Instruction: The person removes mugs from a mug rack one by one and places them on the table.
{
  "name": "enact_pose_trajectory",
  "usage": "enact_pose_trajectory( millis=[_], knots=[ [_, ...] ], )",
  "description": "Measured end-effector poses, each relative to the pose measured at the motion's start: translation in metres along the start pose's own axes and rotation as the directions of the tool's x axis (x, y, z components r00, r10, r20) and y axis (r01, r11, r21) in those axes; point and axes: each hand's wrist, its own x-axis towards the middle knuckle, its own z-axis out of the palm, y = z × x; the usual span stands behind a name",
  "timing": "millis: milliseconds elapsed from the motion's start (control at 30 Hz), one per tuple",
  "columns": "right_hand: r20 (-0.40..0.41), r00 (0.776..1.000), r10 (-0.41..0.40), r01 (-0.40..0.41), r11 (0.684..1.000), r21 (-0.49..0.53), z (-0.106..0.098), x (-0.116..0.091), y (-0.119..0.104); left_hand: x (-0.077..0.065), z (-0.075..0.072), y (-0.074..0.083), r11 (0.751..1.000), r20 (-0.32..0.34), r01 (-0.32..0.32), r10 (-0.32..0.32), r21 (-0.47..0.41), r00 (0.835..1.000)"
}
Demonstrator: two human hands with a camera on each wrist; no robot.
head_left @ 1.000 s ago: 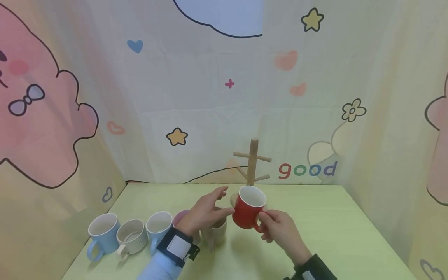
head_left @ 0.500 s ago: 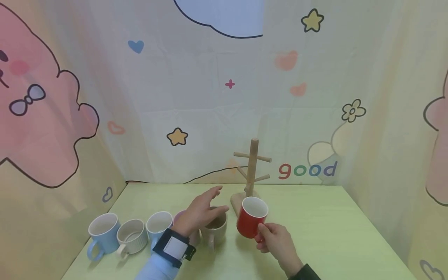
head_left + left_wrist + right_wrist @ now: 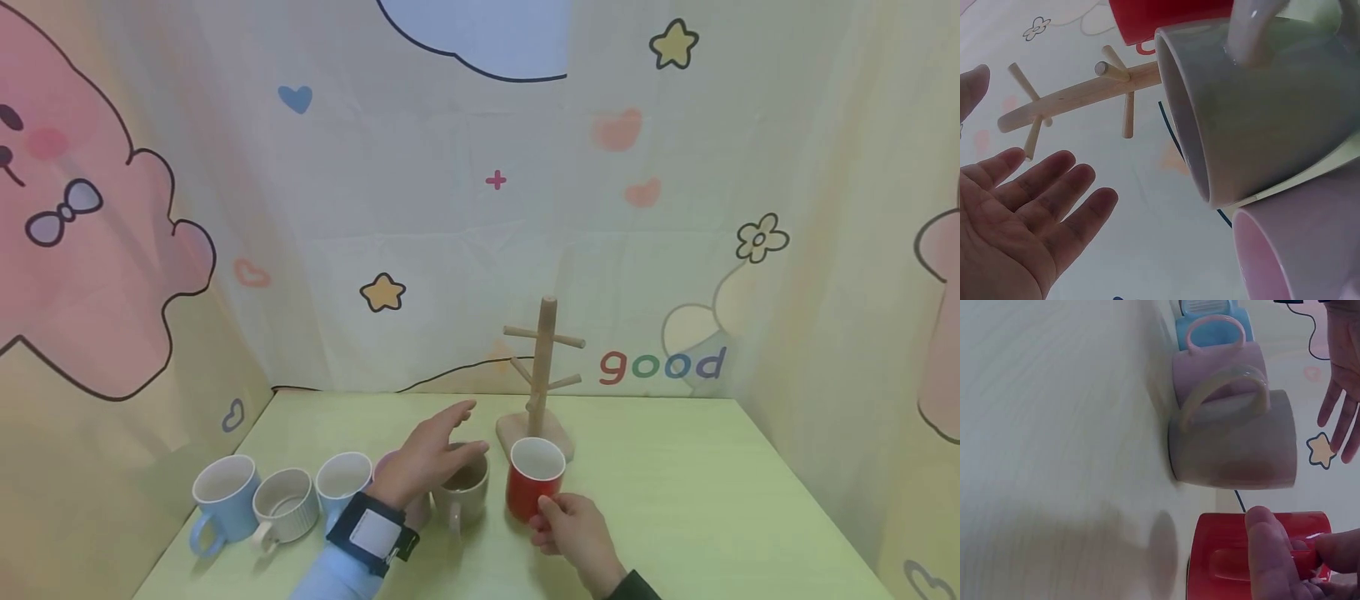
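Observation:
My right hand point(image 3: 577, 533) pinches the handle of a red mug point(image 3: 522, 496) with a white inside. The mug is upright, low in front of the wooden mug tree point(image 3: 545, 375); I cannot tell whether its base touches the table. My left hand point(image 3: 427, 458) hovers with fingers spread above a grey mug point(image 3: 460, 507) and a pink mug point(image 3: 1216, 372), holding neither. In the left wrist view, the palm and straight fingers point(image 3: 1054, 194) lie apart from the grey mug's rim. The left hand and wrist hide most of the pink mug in the head view.
A blue mug point(image 3: 227, 500), a ribbed whitish cup point(image 3: 291, 508) and a light blue mug point(image 3: 342, 483) continue the row to the left. The mug tree's pegs carry nothing. Pale green table point(image 3: 697, 492) extends to the right; a printed curtain point(image 3: 450, 208) stands behind.
The right hand has lowered the red mug toward the table, uncovering the mug tree's base. The left hand has drawn back slightly to the left, away from the red mug.

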Motion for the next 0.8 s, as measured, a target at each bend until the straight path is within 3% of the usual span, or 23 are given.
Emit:
enact_pose_trajectory(
  millis=[567,800],
  knots=[
    [0.019,0.999,-0.043,0.043,0.999,-0.028,0.026,-0.002,0.022,-0.001,0.002,-0.002,1.0,0.013,-0.017,0.017,0.007,1.0],
    [0.074,0.995,-0.065,0.068,0.996,-0.048,0.027,-0.004,0.024,-0.001,0.003,-0.003,0.999,0.022,-0.032,0.031,0.004,0.999]
  ],
)
